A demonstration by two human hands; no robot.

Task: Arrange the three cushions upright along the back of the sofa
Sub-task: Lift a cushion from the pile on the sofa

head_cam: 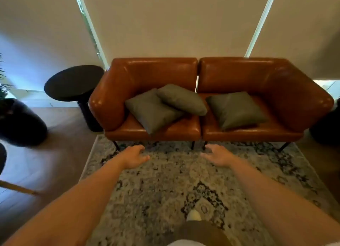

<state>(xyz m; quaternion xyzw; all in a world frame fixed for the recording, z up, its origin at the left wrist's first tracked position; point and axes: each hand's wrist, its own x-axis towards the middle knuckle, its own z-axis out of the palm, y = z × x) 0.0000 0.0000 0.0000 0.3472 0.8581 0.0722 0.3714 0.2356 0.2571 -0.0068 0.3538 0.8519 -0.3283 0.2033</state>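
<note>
A brown leather sofa (156,71) with two seats stands against the wall ahead. Three grey-green cushions lie flat on its seats. The left cushion (149,113) rests on the left seat, and the middle cushion (182,98) lies partly on top of it. The right cushion (237,109) lies on the right seat. My left hand (135,156) and my right hand (218,154) reach forward over the rug, short of the sofa's front edge, fingers apart and holding nothing.
A patterned rug (165,190) covers the floor in front of the sofa. A round dark side table (73,82) stands left of it. A dark plant pot (20,124) sits further left, another dark object (327,128) at the right. My foot (193,215) is on the rug.
</note>
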